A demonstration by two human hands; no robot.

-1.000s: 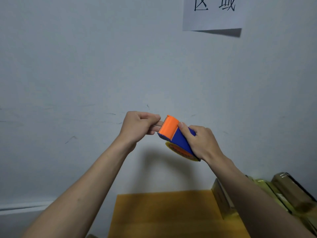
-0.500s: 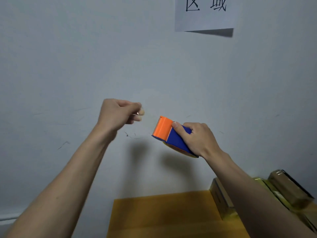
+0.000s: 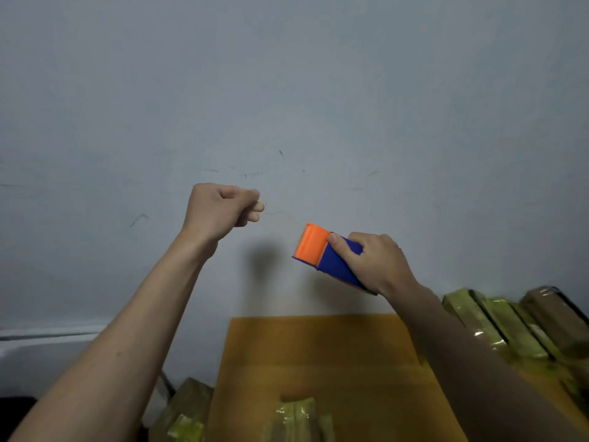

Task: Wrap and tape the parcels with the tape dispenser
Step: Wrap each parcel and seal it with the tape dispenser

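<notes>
My right hand [image 3: 376, 261] grips a blue and orange tape dispenser [image 3: 322, 252], held up in front of the grey wall. My left hand [image 3: 220, 207] is raised to its left, fingers pinched on the free end of a clear tape strip [image 3: 283, 215] that stretches faintly from the dispenser's orange end. Below lies a flat brown cardboard sheet [image 3: 318, 352]. A taped parcel [image 3: 296, 419] lies on it at the bottom edge of the view.
A row of wrapped parcels [image 3: 497, 323] leans at the right of the cardboard. More taped parcels [image 3: 188, 409] sit at the lower left. The grey wall [image 3: 287, 90] stands close behind. A pale ledge [image 3: 47, 333] runs along the left.
My left hand has pulled away from the dispenser to the left and up, drawing tape out. The view has tilted down, showing more cardboard and parcels.
</notes>
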